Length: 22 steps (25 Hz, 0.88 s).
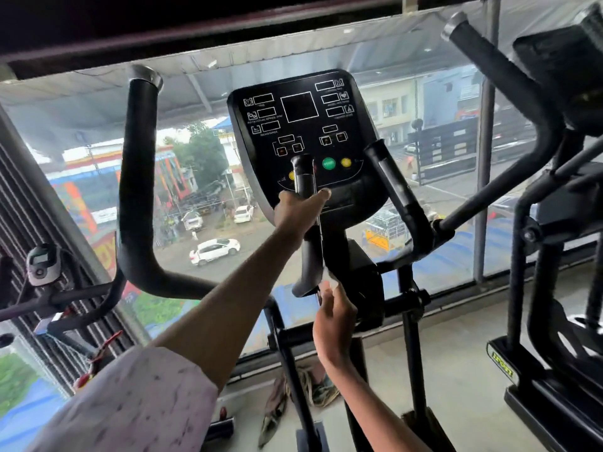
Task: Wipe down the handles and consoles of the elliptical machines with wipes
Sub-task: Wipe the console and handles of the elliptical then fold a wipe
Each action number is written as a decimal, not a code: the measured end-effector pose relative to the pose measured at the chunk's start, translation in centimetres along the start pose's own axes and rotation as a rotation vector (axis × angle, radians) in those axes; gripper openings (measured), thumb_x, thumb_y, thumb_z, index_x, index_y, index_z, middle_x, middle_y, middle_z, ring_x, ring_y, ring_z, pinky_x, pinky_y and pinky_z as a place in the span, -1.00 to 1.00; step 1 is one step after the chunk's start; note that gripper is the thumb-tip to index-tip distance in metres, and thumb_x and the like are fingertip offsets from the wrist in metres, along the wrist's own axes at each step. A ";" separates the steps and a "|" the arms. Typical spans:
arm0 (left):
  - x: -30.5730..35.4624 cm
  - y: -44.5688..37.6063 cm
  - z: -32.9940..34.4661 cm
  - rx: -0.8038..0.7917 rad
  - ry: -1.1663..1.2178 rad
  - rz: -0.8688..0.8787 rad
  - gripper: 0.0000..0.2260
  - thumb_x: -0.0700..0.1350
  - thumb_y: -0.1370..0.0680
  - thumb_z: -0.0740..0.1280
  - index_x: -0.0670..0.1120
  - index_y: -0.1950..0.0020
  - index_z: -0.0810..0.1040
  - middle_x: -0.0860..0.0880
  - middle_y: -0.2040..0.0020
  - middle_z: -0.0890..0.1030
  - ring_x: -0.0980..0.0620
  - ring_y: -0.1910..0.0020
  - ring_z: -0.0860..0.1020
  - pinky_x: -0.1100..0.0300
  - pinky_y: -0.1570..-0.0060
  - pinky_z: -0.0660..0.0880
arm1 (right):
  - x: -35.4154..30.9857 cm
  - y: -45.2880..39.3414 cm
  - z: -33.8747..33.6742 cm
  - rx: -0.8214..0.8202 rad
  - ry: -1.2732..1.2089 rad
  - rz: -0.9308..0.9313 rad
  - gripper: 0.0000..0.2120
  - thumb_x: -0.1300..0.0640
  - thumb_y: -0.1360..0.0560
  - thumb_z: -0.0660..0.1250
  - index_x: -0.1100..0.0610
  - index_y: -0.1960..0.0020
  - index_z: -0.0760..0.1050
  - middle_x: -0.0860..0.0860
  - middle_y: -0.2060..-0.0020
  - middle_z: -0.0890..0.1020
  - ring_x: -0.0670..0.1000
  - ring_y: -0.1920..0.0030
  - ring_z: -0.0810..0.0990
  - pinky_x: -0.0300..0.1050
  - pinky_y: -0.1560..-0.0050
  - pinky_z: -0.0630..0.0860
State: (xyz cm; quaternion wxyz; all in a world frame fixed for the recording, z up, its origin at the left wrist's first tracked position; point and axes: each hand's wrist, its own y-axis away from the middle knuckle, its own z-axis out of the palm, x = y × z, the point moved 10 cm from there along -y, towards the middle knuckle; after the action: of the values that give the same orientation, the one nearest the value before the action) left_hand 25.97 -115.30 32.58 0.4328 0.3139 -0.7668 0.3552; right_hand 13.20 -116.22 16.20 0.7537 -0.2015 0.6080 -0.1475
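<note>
The elliptical's black console (300,125) with green and yellow buttons faces me at centre. My left hand (298,212) grips the short black inner left handle (305,177) just below the console, thumb stretched to the right. My right hand (332,318) is lower down and holds a small white wipe (329,278) against the bottom end of that same handle. The inner right handle (388,177) stands untouched. The long curved left arm handle (137,158) rises at the left.
A second elliptical (561,66) stands close on the right, its arm handle (489,50) reaching overhead. A small machine display (42,264) sits at far left. A glass window wall is right behind the console. Cloths (313,386) lie on the floor by the base.
</note>
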 end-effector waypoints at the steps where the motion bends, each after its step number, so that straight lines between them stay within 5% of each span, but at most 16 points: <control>1: -0.2 -0.3 1.2 0.018 -0.040 -0.002 -0.40 0.25 -0.24 0.42 -0.13 -0.08 0.41 -0.11 0.06 0.64 -0.13 0.09 0.65 -0.06 0.04 0.63 | -0.1 -0.1 -0.3 0.020 -0.026 -0.001 -0.68 0.19 -0.59 0.13 0.26 -0.12 0.62 0.09 0.03 0.73 0.02 -0.01 0.70 0.06 -0.07 0.61; 4: 0.4 1.0 0.7 0.249 -0.153 0.083 -0.72 -0.07 -0.42 0.34 -0.09 -0.04 0.33 -0.10 0.05 0.54 -0.17 0.08 0.56 -0.05 0.08 0.57 | -1.7 0.7 -0.2 0.035 -0.090 -0.099 -0.56 0.44 -0.53 0.16 0.24 -0.35 0.54 0.02 -0.23 0.65 -0.15 -0.23 0.61 -0.25 -0.25 0.52; 6: 0.6 1.1 0.6 0.332 -0.214 0.116 -0.79 -0.17 -0.47 0.30 -0.10 -0.03 0.32 -0.05 0.09 0.45 -0.11 0.12 0.46 0.03 0.16 0.45 | -0.7 1.5 -0.1 0.067 -0.077 -0.146 -0.45 0.53 -0.46 0.17 0.23 -0.40 0.49 -0.01 -0.31 0.59 -0.15 -0.32 0.55 -0.27 -0.30 0.47; 10: 1.1 1.2 0.5 0.390 -0.273 0.155 -0.76 -0.21 -0.47 0.31 -0.14 -0.11 0.38 -0.05 0.06 0.48 -0.06 0.15 0.43 0.12 0.25 0.35 | 4.1 0.9 2.6 -0.015 0.018 -0.096 -0.38 0.57 -0.39 0.18 0.22 -0.40 0.50 0.07 -0.29 0.62 -0.04 -0.30 0.58 -0.15 -0.31 0.50; 14: 1.2 1.4 0.5 0.403 -0.291 0.160 -0.80 -0.22 -0.48 0.30 -0.11 -0.06 0.36 0.02 0.14 0.43 0.01 0.25 0.39 0.27 0.43 0.19 | 5.1 -0.2 3.4 -0.061 -0.008 0.022 -0.35 0.59 -0.36 0.17 0.19 -0.36 0.54 0.07 -0.18 0.68 0.02 -0.20 0.64 -0.40 -0.26 0.42; 18: 1.0 1.4 0.5 0.430 -0.284 0.157 -0.75 -0.20 -0.47 0.30 -0.14 -0.14 0.42 -0.03 0.08 0.50 -0.04 0.21 0.43 0.15 0.24 0.35 | 4.4 0.8 2.6 0.016 -0.187 0.072 -0.39 0.57 -0.43 0.19 0.19 -0.39 0.52 0.01 -0.27 0.63 -0.11 -0.28 0.59 -0.22 -0.28 0.51; 22: 0.7 1.2 0.6 0.430 -0.293 0.168 -0.79 -0.18 -0.46 0.31 -0.13 -0.07 0.40 0.04 0.22 0.47 0.06 0.30 0.46 0.23 0.42 0.27 | 5.9 1.2 3.4 0.009 -0.104 0.036 -0.55 0.39 -0.49 0.24 0.20 -0.35 0.54 -0.07 -0.10 0.62 -0.01 -0.12 0.60 -0.11 -0.15 0.55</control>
State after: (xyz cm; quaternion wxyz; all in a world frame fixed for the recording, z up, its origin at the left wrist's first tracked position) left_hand 24.47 -115.19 32.63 0.2097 0.3819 -0.7515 0.4954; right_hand 17.73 -117.49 11.19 0.7877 -0.1944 0.5709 -0.1259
